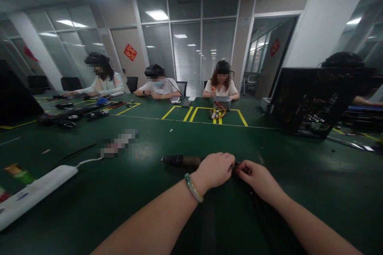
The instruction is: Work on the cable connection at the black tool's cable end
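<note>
A dark electric screwdriver [182,161] lies across the green table, its metal tip pointing left. My left hand [214,169], with a jade bangle [194,188] at the wrist, is closed round the screwdriver's right end. Close beside it, my right hand [254,175] pinches a small dark piece at that end, which looks like the plug of a cord. Below the right hand a dark cord [254,199] runs toward the near edge. My fingers cover most of where the two parts meet, so I cannot tell whether they are joined.
To the left lies a white power strip [38,191] with a cable. Black cables [72,111] are heaped farther back. A black computer case [302,99] stands at the right. Across the table, several people sit; one handles a power supply [222,102] with coloured wires.
</note>
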